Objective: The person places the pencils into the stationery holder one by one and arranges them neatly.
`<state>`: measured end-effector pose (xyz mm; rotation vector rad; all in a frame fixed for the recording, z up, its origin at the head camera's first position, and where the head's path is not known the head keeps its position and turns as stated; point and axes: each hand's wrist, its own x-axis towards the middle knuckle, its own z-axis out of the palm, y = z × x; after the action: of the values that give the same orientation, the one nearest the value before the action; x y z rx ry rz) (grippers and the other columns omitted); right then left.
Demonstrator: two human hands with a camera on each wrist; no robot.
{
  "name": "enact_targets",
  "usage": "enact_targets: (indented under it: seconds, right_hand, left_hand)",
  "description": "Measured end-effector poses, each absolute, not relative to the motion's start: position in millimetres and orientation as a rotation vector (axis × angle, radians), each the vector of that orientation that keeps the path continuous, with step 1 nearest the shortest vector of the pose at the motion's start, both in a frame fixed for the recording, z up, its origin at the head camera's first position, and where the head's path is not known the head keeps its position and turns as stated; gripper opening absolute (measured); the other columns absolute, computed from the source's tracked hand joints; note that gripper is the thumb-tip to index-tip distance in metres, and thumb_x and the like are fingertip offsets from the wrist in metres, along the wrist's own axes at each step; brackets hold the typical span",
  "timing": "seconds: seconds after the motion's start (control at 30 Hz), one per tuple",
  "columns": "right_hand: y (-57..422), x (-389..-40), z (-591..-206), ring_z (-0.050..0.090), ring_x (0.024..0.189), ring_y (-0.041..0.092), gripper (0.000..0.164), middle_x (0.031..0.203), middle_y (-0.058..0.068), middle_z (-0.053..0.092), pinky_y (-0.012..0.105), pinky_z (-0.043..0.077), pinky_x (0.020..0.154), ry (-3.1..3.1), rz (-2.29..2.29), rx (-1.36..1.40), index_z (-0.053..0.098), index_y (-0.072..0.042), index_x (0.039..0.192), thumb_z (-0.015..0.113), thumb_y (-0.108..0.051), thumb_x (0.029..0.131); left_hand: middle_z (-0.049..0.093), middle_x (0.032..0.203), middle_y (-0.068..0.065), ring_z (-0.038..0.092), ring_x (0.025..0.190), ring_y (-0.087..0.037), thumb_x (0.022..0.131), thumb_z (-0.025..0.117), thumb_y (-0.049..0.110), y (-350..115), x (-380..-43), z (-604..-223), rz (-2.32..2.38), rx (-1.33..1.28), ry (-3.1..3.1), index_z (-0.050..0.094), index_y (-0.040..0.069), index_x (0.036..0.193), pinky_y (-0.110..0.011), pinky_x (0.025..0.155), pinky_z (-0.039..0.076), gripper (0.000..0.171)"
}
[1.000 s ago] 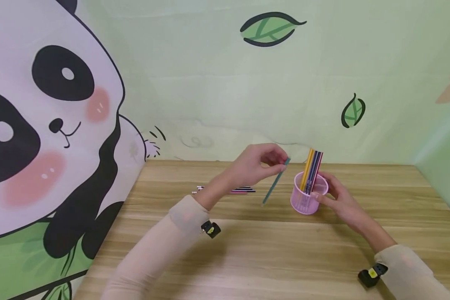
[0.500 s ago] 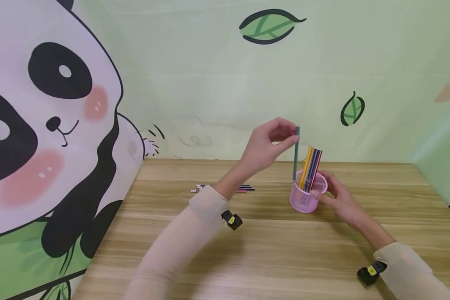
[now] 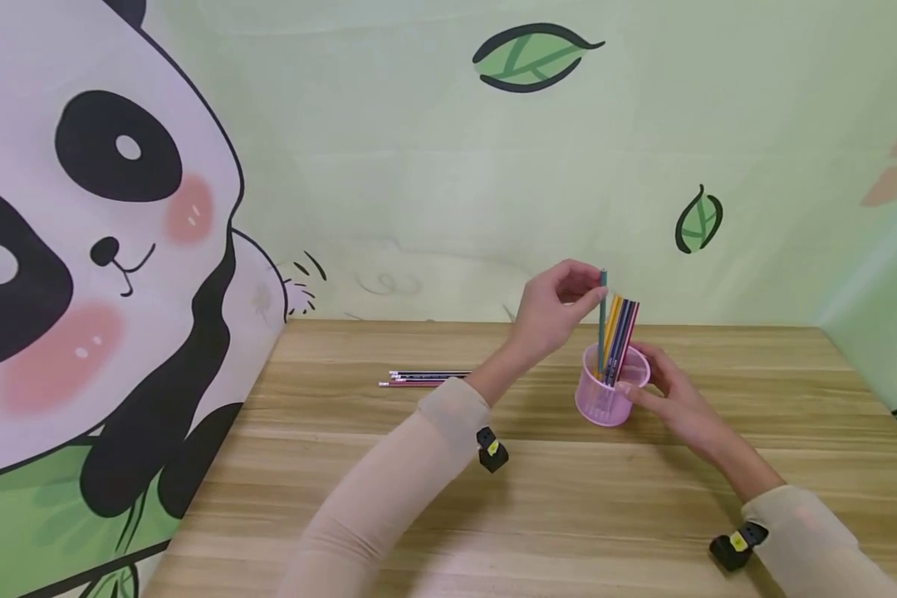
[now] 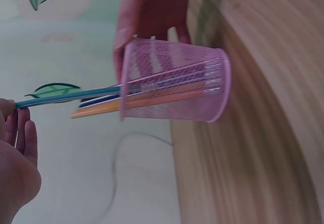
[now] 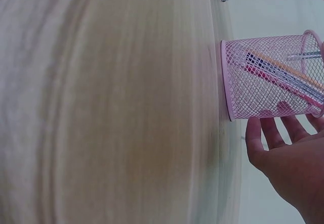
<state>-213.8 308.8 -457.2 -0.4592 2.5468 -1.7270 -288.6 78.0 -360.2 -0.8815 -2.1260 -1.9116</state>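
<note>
My left hand (image 3: pixel 551 309) pinches a teal pencil (image 4: pixel 66 97) near its upper end, between thumb and fingertips. The pencil's lower end, with its eraser, is inside a pink mesh pencil cup (image 3: pixel 592 405), above the bottom. Several yellow, dark and red pencils (image 3: pixel 622 339) lean together in the cup, eraser ends down. My right hand (image 3: pixel 676 405) holds the cup from the right side, thumb at the front near the rim and fingers behind. In the right wrist view the upright cup (image 5: pixel 276 77) has its base on the wooden table.
Several dark and red pencils (image 3: pixel 419 379) lie on the wooden table (image 3: pixel 568 515) left of the cup, partly hidden behind the left forearm. A printed panda-and-leaf backdrop (image 3: pixel 419 166) rises behind the table. Each wrist carries a small black camera (image 3: pixel 492 449).
My left hand has moved right, rising and then lowering, with the teal pencil going from slanted outside the cup to upright with its end inside. My right hand stays on the cup.
</note>
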Motion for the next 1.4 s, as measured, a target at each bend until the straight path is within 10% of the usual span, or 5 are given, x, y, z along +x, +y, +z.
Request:
enact_targets:
  seconds: [0.23,0.53,0.8,1.1,1.4]
  right_hand:
    - [307.4,-212.6,-455.4,0.037,0.149,0.048,0.068,0.158,0.024,0.044,0.014,0.038,0.106,2.535,-1.756,-0.483,0.031,-0.003,0.162,0.067,-0.015,0.105]
    - [307.8,-213.5,-455.9,0.034,0.15,0.047,0.069,0.161,0.023,0.04,0.064,0.03,0.12,2.533,-1.731,-0.457,0.028,-0.003,0.163,0.065,-0.017,0.107]
    - [306.8,-212.9,-457.8,0.034,0.15,0.049,0.068,0.16,0.025,0.041,0.012,0.038,0.104,2.519,-1.774,-0.484,0.03,-0.002,0.163,0.066,-0.014,0.106]
    - [306.1,-213.6,-458.0,0.031,0.151,0.051,0.071,0.163,0.027,0.038,0.069,0.027,0.12,2.526,-1.752,-0.463,0.027,-0.001,0.163,0.066,-0.015,0.106]
    - [309.5,-213.9,-457.9,0.027,0.152,0.053,0.076,0.165,0.028,0.034,0.072,0.024,0.12,2.524,-1.745,-0.421,0.024,-0.001,0.165,0.068,-0.018,0.105]
  left_hand:
    - [0.076,0.101,-0.004,0.068,0.086,-0.004,0.098,0.077,0.007,87.0,-286.0,-383.8,-1.915,-0.907,-2.182,0.072,0.004,0.115,-0.022,0.081,0.059,0.018]
    - [0.075,0.099,-0.001,0.067,0.085,-0.002,0.099,0.075,0.006,94.0,-281.8,-394.7,-1.874,-0.899,-2.251,0.071,0.004,0.114,-0.021,0.081,0.059,0.016]
    - [0.074,0.098,-0.002,0.066,0.084,-0.001,0.099,0.076,0.008,97.9,-284.8,-402.7,-1.821,-0.836,-2.317,0.071,0.003,0.113,-0.018,0.08,0.058,0.015]
    - [0.075,0.102,-0.001,0.066,0.088,-0.004,0.101,0.075,0.013,76.3,-285.8,-410.5,-1.639,-0.883,-2.522,0.073,0.005,0.115,-0.016,0.083,0.055,0.016]
    - [0.076,0.101,0.002,0.068,0.09,-0.006,0.101,0.075,0.016,31.4,-293.5,-410.8,-1.534,-0.91,-2.564,0.074,0.008,0.115,-0.019,0.084,0.056,0.016]
